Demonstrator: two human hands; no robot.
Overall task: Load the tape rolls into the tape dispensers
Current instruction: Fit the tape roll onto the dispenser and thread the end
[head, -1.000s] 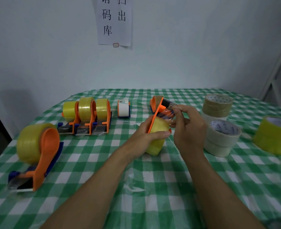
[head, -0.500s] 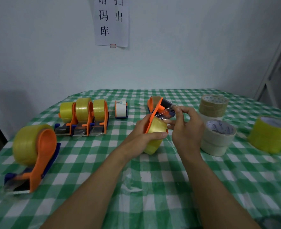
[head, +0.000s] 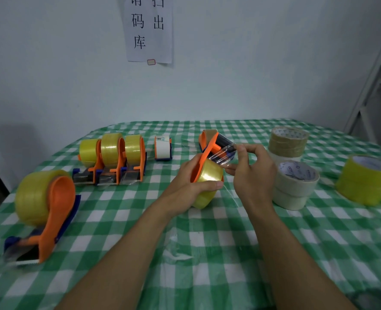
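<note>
A: Where's the left hand [head: 185,184]?
B: Fingers curled round the orange dispenser [head: 207,151], thumb across its yellow roll [head: 208,175]. Mid-table [head: 207,242]; can't tell if it rests there.
A: And the right hand [head: 252,173]?
B: Thumb and forefinger pinched together on the clear tape end [head: 224,154] at the dispenser's front.
A: Anything else?
B: Three loaded dispensers [head: 118,159] sit back left, a big dispenser [head: 48,211] near left, and loose rolls [head: 294,184] on the right.

Table [head: 207,253]: large dispenser [head: 46,211] front left; three dispensers [head: 115,159] in a row behind it; small dispenser [head: 162,148] right of row; held dispenser [head: 198,164] centre, further dispenser [head: 204,136] apparently just behind; roll stacks [head: 294,182] right.
</note>
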